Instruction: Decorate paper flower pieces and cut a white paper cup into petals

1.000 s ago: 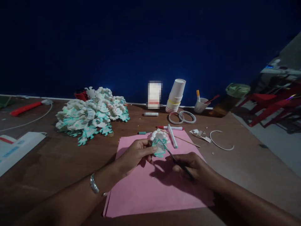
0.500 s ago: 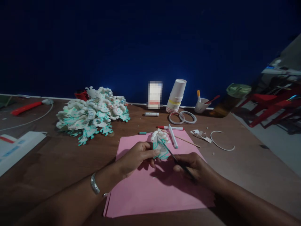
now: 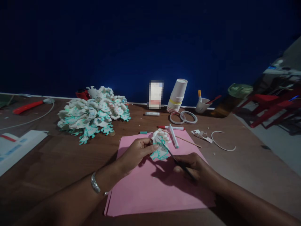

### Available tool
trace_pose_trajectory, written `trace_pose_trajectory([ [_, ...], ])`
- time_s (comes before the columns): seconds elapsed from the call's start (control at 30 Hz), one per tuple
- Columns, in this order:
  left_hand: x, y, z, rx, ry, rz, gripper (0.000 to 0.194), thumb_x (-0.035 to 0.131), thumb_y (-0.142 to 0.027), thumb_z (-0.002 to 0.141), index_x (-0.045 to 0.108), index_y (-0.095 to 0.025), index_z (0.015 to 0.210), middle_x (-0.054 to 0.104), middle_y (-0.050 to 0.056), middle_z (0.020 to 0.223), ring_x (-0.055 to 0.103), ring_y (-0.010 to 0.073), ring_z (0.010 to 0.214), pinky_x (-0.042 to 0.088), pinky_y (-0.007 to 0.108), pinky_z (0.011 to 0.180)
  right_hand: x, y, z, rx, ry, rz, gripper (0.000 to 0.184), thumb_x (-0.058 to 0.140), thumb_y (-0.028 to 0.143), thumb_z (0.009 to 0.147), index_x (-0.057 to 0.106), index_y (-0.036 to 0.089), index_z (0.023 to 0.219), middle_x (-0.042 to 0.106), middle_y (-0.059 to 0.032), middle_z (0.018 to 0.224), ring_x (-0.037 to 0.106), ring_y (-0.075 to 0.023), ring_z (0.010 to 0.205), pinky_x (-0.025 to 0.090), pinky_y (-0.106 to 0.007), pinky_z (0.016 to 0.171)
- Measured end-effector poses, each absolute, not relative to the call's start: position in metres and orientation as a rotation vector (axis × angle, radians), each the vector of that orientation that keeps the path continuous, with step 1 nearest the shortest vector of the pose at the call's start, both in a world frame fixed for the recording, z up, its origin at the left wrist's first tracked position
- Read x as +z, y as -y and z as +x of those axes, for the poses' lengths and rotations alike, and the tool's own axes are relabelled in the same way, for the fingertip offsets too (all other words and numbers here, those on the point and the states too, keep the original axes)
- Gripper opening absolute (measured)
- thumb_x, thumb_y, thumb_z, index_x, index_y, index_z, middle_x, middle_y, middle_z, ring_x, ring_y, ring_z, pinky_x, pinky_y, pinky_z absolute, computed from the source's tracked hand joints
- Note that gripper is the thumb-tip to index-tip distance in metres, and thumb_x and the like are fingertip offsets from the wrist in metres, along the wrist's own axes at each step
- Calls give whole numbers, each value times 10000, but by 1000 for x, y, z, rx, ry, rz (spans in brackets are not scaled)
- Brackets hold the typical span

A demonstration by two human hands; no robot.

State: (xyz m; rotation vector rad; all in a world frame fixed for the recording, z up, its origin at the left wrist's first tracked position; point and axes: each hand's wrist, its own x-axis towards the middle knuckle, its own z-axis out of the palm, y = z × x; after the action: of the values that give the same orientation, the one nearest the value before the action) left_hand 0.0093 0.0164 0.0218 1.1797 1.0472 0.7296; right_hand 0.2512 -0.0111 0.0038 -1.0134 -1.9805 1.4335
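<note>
A white paper cutout with green drawn lines (image 3: 160, 153) is pinched between the thumb and fingers of my left hand (image 3: 140, 153), over the pink paper sheets (image 3: 152, 194). My right hand (image 3: 191, 164) is closed around a slim dark tool with a pointed end (image 3: 172, 155). Its tip lies against the cutout; its exact kind is hard to make out. Behind the cutout is a little heap of white curled paper bits (image 3: 161, 135). A white marker (image 3: 174, 137) leans across a red-and-white marker (image 3: 174, 127), beside a thin stick (image 3: 190, 141).
At the left stands a large pile of green-marked paper cutouts (image 3: 94, 114). Stacked paper cups (image 3: 178, 94), tape rings (image 3: 177, 118), a cup holding pens (image 3: 202, 106) and a dark bottle (image 3: 225, 105) stand farther back. Paper scraps (image 3: 199, 135) and a curved white strip (image 3: 219, 147) lie right.
My left hand has shifted slightly left and up and turned the cutout, so more of its lower edge shows. The tool in my right hand has hardly moved.
</note>
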Motion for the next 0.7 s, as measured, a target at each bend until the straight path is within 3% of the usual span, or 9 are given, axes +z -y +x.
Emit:
trace_pose_trajectory([
  [0.2,26,-16,10,684,-1015,1016,304,756,-428,779,646,-151,839,595,-20,637,497,48,437,270,154,347,3,11,252,1446,2001,-1044,366,617,470,939,632,140,781,414,45,626,303,-88,553,280,-204,474],
  [0.5,26,-10,17,696,-1073,1234,260,694,-402,833,660,-148,787,591,-30,536,439,48,376,270,153,333,1,11,248,1387,1996,-978,390,603,454,953,528,162,706,369,55,638,287,-91,579,281,-209,512],
  [0.7,25,-9,14,689,-1088,1250,294,681,-441,822,656,-156,754,571,-35,521,423,50,346,272,158,315,5,10,248,1481,1996,-952,394,599,505,943,627,136,807,440,32,678,329,-107,615,311,-213,538],
])
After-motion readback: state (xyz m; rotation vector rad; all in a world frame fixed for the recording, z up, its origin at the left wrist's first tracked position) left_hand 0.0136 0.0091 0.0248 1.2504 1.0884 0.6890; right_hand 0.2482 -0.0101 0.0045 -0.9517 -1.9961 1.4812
